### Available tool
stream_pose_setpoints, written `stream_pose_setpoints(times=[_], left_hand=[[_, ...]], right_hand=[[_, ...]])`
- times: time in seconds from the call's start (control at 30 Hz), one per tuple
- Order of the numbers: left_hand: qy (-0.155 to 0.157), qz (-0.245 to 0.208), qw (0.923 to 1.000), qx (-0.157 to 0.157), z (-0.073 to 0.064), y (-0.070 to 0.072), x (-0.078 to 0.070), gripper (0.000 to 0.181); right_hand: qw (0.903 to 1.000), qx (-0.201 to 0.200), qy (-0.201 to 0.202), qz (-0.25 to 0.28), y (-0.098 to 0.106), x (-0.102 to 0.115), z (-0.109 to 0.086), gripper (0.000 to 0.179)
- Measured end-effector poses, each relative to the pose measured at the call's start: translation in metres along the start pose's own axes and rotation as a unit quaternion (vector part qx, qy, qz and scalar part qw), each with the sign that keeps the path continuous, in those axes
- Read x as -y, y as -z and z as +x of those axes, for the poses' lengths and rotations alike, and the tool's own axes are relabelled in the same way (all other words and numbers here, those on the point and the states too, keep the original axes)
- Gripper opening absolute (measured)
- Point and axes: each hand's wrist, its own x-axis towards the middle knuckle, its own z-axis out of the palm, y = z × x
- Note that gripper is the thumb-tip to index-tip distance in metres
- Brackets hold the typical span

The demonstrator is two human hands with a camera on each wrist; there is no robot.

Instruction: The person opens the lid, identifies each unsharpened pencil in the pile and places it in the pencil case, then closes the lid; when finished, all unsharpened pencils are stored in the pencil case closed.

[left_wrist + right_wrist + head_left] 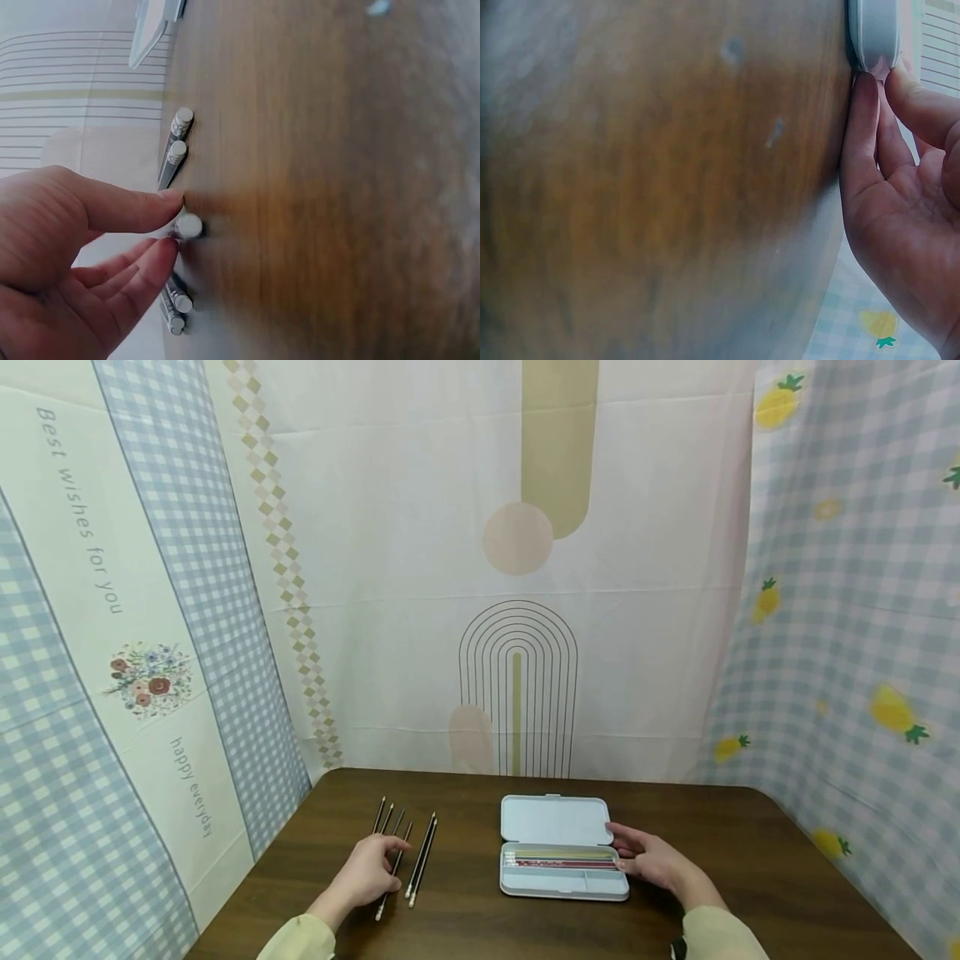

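My left hand (369,870) is over the pencils at the left and pinches one dark pencil (381,907) between thumb and fingers. The left wrist view shows that pencil's white eraser end (189,226) between the thumb and fingertips. Two more dark pencils (422,860) lie just right of this hand, and several others stick out beyond it, partly hidden by it. At the right, a pale blue pencil case (543,883) lies with its lid (555,821) folded back. My right hand (654,857) holds the case's right end, thumb at the rim (877,56).
Several coloured pencils (558,858) lie in the case's long rear compartment, with shorter compartments in front. The dark wooden table (465,927) extends between the hands. A patterned cloth (637,652) hangs behind the table, and others hang at both sides.
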Motion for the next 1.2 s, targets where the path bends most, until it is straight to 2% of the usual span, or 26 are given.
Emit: stream_pose_setpoints(times=[0.27,0.47,0.67,0.93,1.2], left_hand=[[0.028,0.019,0.9992,-0.02,0.0,-0.003,-0.004,0.053],[0.051,0.011,0.9985,-0.018,0.0,-0.001,-0.007,0.074],[0.051,0.01,0.9982,-0.029,0.0,0.003,-0.011,0.088],[0.054,0.009,0.9976,-0.042,0.003,0.004,-0.012,0.088],[0.076,-0.013,0.9959,-0.048,0.003,0.006,-0.015,0.087]], right_hand=[[1.0,0.002,-0.005,0.001,0.0,-0.002,0.002,0.064],[0.9999,0.001,-0.01,0.002,0.001,-0.001,0.002,0.064],[0.9999,0.0,-0.016,0.005,0.001,0.001,0.002,0.064],[0.9999,0.003,-0.011,0.001,0.001,0.002,0.002,0.064],[1.0,-0.002,-0.008,0.0,0.0,0.001,0.001,0.063]])
